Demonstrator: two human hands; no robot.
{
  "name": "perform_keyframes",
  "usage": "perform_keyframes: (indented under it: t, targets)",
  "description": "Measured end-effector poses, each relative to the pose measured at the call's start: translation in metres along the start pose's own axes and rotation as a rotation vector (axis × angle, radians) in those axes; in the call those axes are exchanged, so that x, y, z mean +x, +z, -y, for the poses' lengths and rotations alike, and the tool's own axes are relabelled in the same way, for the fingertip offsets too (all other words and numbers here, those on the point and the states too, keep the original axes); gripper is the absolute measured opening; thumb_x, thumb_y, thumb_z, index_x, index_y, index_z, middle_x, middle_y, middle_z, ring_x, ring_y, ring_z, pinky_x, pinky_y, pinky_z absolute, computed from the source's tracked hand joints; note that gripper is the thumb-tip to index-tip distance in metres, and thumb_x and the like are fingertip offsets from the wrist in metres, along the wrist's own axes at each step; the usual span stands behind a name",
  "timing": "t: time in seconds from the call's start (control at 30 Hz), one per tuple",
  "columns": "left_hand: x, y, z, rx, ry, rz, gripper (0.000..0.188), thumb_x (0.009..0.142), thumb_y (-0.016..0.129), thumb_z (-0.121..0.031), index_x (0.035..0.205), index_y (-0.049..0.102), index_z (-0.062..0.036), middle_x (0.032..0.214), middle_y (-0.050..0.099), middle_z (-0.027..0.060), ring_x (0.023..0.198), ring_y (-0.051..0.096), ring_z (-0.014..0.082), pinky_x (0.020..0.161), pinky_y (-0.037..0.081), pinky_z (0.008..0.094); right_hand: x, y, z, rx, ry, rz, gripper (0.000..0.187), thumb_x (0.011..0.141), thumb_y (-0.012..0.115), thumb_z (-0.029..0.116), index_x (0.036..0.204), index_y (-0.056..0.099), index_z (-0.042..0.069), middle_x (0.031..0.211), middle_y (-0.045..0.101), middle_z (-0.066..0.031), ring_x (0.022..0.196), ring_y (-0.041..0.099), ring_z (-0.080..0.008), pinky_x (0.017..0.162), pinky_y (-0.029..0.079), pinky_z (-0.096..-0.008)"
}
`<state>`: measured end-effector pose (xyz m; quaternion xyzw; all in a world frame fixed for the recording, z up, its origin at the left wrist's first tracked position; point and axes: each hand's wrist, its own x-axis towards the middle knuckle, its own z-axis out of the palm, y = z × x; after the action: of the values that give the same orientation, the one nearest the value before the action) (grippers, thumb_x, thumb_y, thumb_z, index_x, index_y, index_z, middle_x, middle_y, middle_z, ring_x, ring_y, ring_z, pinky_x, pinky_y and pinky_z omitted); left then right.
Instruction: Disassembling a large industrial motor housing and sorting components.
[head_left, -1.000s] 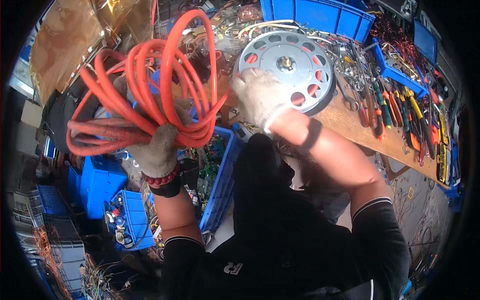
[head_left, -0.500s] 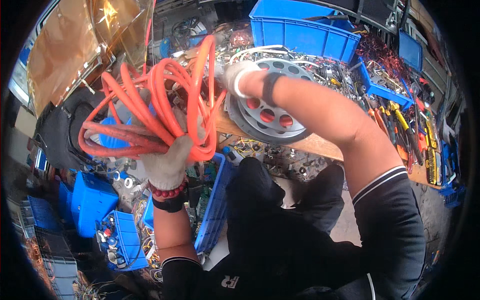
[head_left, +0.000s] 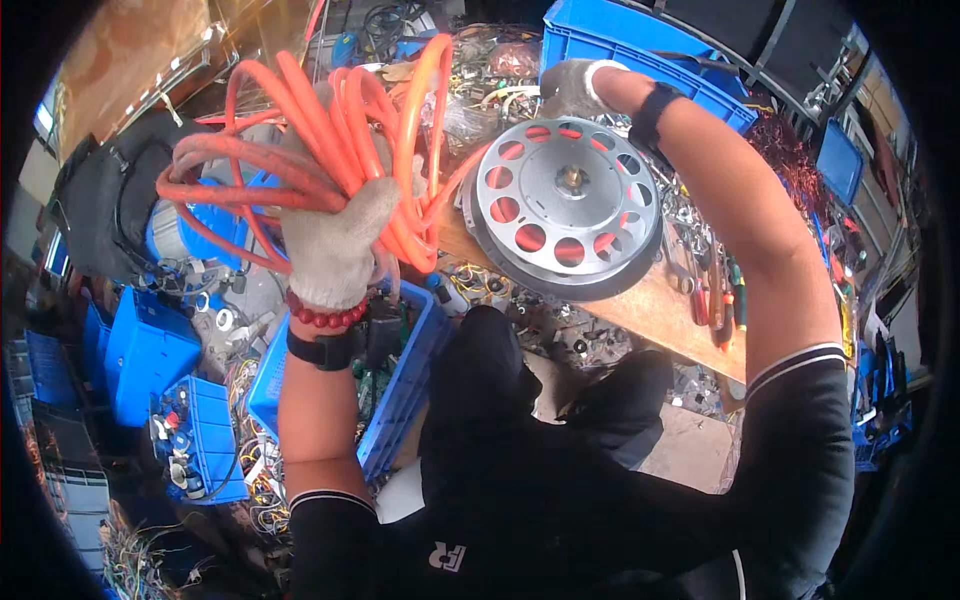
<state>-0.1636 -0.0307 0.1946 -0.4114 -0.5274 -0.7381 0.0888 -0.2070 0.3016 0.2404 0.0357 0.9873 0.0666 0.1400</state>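
Note:
A thick orange-red hose (head_left: 318,130) hangs in several loose loops from my left hand (head_left: 325,245), whose gloved fingers are closed around it. From these loops one strand runs to a round metal reel (head_left: 530,195) on the workbench. Red shows through the ring of holes in the reel's silver disc, and a brass-coloured fitting sits at its hub. My gloved right hand (head_left: 575,90) is at the far edge of the reel; its fingers point left and are partly hidden, so their grip does not show.
The wooden workbench (head_left: 640,310) holds screwdrivers (head_left: 715,290) at its right. Behind the reel stands a large blue crate (head_left: 590,45). A blue bin (head_left: 405,400) with circuit boards is below my left hand. More blue bins (head_left: 150,355) and loose wires lie at the left.
My right hand has moved from the reel's left side to its far edge. My left hand has risen slightly with the hose loops. The view has shifted, showing more of the reel.

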Motion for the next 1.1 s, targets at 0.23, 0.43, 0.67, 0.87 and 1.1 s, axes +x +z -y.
perform_keyframes:
  t: [0.23, 0.43, 0.67, 0.87, 1.1]
  targets:
    - [0.041, -0.003, 0.005, 0.050, -0.105, 0.063, 0.099, 0.075, 0.077, -0.003, 0.156, 0.020, -0.0052, 0.137, 0.054, 0.0125, 0.118, 0.062, 0.0267, 0.098, 0.058, 0.0475, -0.022, -0.014, 0.059, 0.042, -0.165, 0.009, 0.066, 0.080, 0.072, 0.034, 0.140, 0.056, 0.013, 0.127, 0.065, -0.0182, 0.119, 0.061, -0.0365, 0.100, 0.050, -0.0448]
    - [0.053, 0.027, -0.010, 0.001, -0.012, 0.074, 0.068, 0.078, 0.074, 0.000, 0.138, 0.042, -0.0003, 0.116, 0.065, 0.0119, 0.098, 0.068, 0.0207, 0.084, 0.059, 0.0357, 0.037, 0.024, 0.059, -0.150, -0.380, -0.065, 0.057, 0.082, 0.069, 0.028, 0.139, 0.058, 0.025, 0.137, 0.060, -0.0112, 0.123, 0.059, -0.0337, 0.105, 0.048, -0.0438]
    - [0.068, 0.052, 0.009, -0.063, -0.388, 0.187, 0.026, 0.084, 0.074, -0.004, 0.108, 0.065, 0.0006, 0.093, 0.069, 0.0080, 0.078, 0.068, 0.0155, 0.066, 0.056, 0.0295, 0.078, 0.050, -0.042, -0.032, -0.347, -0.273, 0.036, 0.089, 0.060, 0.029, 0.122, 0.065, 0.016, 0.110, 0.070, -0.0172, 0.102, 0.067, -0.0392, 0.089, 0.052, -0.0475]
    - [0.053, 0.066, 0.023, -0.075, -0.235, 0.130, 0.024, 0.084, 0.072, 0.000, 0.107, 0.064, 0.0000, 0.093, 0.068, 0.0080, 0.080, 0.069, 0.0168, 0.071, 0.057, 0.0311, 0.014, 0.048, -0.080, 0.096, -0.043, -0.218, 0.038, 0.090, 0.059, 0.031, 0.120, 0.065, 0.010, 0.109, 0.070, -0.0185, 0.103, 0.067, -0.0359, 0.089, 0.050, -0.0420]
    - [0.041, 0.053, 0.003, -0.040, -0.196, 0.075, 0.023, 0.085, 0.074, -0.001, 0.106, 0.068, 0.0043, 0.096, 0.071, 0.0100, 0.084, 0.071, 0.0182, 0.069, 0.058, 0.0295, -0.146, 0.062, -0.103, 0.640, 0.065, -0.254, 0.035, 0.087, 0.063, 0.033, 0.098, 0.069, 0.000, 0.073, 0.061, -0.0075, 0.067, 0.059, -0.0159, 0.063, 0.048, -0.0311]
